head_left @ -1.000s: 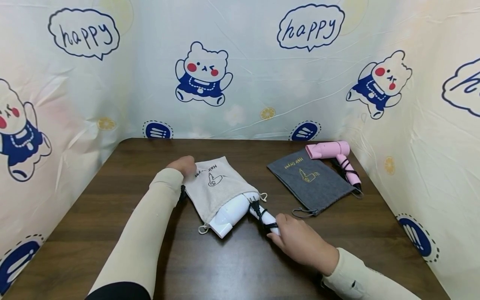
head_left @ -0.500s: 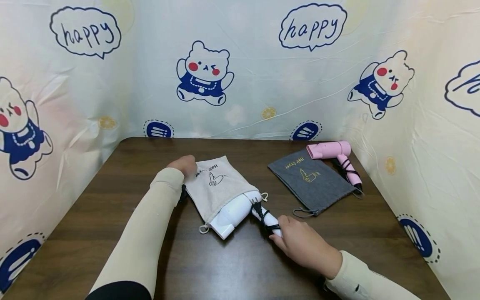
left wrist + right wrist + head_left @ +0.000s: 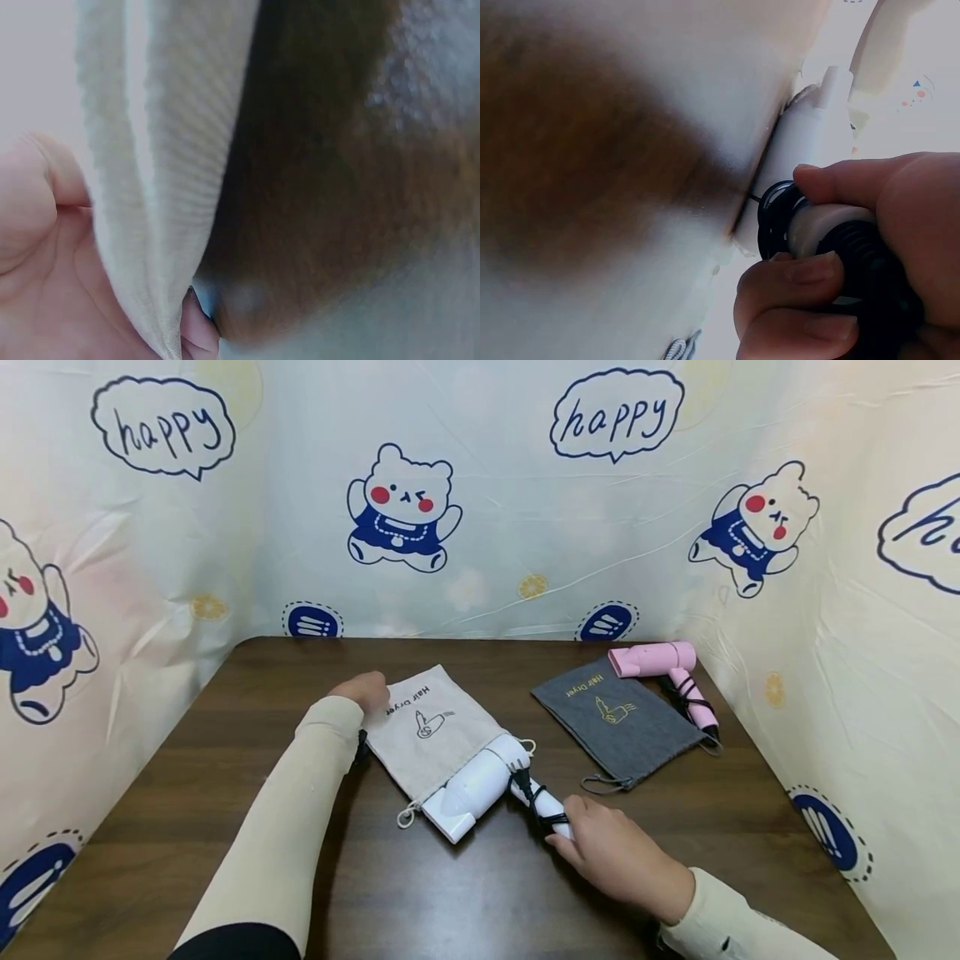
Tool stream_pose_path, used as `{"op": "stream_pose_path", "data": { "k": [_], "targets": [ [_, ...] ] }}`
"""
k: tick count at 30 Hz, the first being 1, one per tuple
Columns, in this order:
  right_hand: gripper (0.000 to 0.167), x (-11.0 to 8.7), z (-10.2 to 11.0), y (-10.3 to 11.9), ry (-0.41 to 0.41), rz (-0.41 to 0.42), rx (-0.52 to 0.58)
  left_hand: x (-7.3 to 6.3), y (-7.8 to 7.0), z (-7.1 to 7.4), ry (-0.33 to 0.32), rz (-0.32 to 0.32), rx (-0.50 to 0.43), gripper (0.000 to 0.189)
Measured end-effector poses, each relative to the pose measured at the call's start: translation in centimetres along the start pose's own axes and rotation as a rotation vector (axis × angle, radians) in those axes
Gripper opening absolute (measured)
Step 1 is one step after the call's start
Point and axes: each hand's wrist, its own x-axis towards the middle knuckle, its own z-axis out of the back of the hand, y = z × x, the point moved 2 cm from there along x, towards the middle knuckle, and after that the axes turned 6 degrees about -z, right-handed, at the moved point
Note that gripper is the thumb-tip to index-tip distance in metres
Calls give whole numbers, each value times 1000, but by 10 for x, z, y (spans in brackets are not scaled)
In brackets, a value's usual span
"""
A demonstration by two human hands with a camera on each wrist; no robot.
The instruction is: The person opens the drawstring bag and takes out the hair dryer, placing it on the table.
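A white hair dryer (image 3: 476, 785) lies partly inside a light beige drawstring pouch (image 3: 420, 739) printed "Hair Dryer". Its nozzle, most of its body and its handle show outside the pouch's mouth. My right hand (image 3: 618, 852) grips the end of the handle, where a black cord (image 3: 776, 217) is wound round; in the right wrist view the thumb and fingers curl about it. My left hand (image 3: 365, 692) pinches the closed far-left corner of the pouch. Up close in the left wrist view, the pouch fabric (image 3: 157, 150) hangs between thumb and fingers, with the fingertips partly hidden behind it.
To the right on the brown table (image 3: 360, 893) lies a dark grey drawstring pouch (image 3: 615, 718). A pink hair dryer (image 3: 656, 660), its cord wrapped round the handle, rests partly over that pouch's far corner. A printed curtain (image 3: 480, 527) stands behind and along both sides.
My right hand has drawn the white hair dryer a little toward the lower right, so more of its body shows outside the pouch. The pouch fabric lies flatter; my left hand stays at its corner.
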Motion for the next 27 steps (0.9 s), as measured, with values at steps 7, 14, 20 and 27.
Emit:
{"op": "stream_pose_path", "data": {
  "k": [7, 14, 20, 27],
  "targets": [
    [31, -4, 2, -1, -2, -7, 13, 2, 2, 0, 8, -12, 12, 36],
    [29, -9, 4, -4, 7, -18, 30, 3, 4, 3, 22, -45, 59, 34],
    [28, -12, 6, -7, -18, -16, 35, -1, 0, 5, 22, -38, 37, 37],
    [28, -12, 11, -10, -28, -43, 40, -4, -3, 6, 18, -58, 58, 35]
  ]
}}
